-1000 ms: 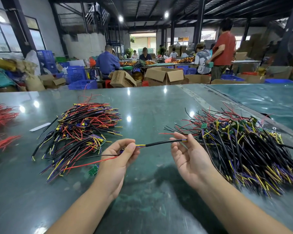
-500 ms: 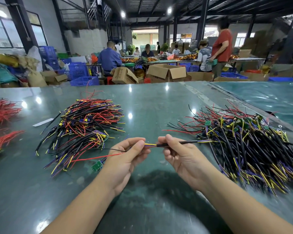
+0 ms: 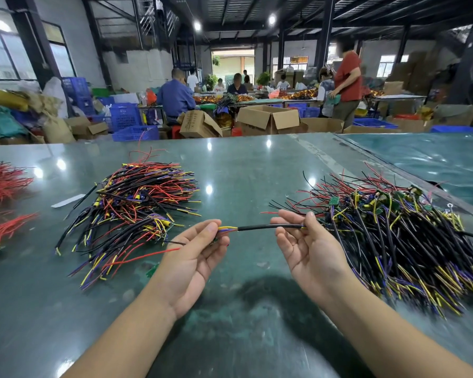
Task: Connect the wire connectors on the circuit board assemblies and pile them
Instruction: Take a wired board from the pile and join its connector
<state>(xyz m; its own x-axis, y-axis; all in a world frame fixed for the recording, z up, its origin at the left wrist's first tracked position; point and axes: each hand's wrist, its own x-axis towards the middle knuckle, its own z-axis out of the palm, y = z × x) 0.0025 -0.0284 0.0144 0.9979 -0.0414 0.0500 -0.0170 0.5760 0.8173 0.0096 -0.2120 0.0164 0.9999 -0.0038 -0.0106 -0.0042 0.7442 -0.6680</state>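
Observation:
A black sheathed cable [image 3: 257,227] stretches level between my two hands above the green table [image 3: 243,170]. My left hand [image 3: 194,257] pinches its end where yellow, purple and red wires fan out; a small green board peeks from under the fingers. My right hand [image 3: 309,249] holds the cable's other end between thumb and fingertips, palm up. A pile of joined assemblies [image 3: 131,211] lies to the left. A bigger heap of black, yellow and purple wired boards [image 3: 402,241] lies to the right, just behind my right hand.
Red wire bundles [image 3: 3,181] lie at the table's left edge, and a white strip [image 3: 67,201] sits near the left pile. A second table with green sheeting [image 3: 426,159] adjoins at the right. Cardboard boxes [image 3: 268,120], blue crates and several people are beyond the far edge.
My hands have drawn apart again after coming close together half a second ago, so more of the black cable shows between them. The piles have not moved.

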